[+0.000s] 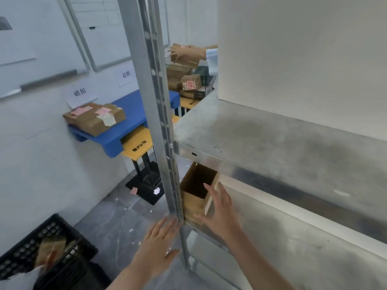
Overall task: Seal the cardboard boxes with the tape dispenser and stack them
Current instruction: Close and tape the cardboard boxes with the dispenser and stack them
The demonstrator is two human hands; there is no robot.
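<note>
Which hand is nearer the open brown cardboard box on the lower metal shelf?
Right. The right hand lies flat against the open brown cardboard box. The left hand is apart from it, lower and left, on the other side of the grey metal shelf post.

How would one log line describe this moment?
open brown cardboard box: on lower grey metal shelf, next to steel upright | right hand: fingers straight, at box | left hand: open, beside upright

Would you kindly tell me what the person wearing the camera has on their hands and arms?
Nothing shows: the left hand and right hand are ungloved, both forearms are bare to the frame's edge, with no sleeve, watch or bracelet in view.
</note>
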